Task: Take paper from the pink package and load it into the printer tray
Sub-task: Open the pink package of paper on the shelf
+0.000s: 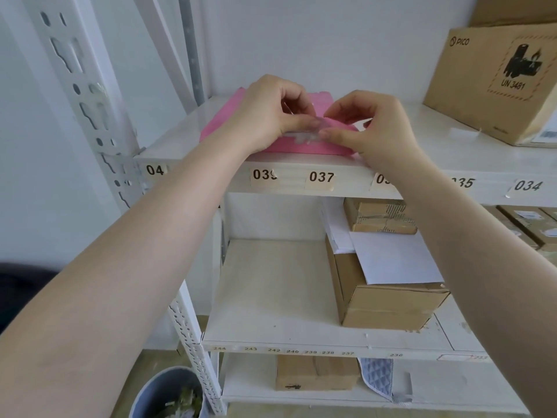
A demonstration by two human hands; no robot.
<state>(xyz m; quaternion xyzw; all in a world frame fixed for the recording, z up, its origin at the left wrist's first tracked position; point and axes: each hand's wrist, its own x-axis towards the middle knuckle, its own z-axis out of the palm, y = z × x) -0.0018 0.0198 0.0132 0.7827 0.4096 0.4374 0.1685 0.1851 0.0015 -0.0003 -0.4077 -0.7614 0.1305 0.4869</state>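
A flat pink package (304, 147) lies on the top white shelf (180, 137), near its front edge. My left hand (265, 113) rests on the package's left half, thumb and fingers pinching a clear strip of tape or flap at its front middle. My right hand (373, 125) pinches the same strip from the right. The hands hide most of the package's middle. No printer or tray is in view.
A large cardboard box (494, 82) marked PICO stands at the shelf's right. The shelf below holds a brown box (388, 303) with white sheets (391, 257) on it, and smaller boxes (379, 215) behind. A grey bin (165, 393) stands on the floor, lower left. The perforated rack post (90, 95) rises at the left.
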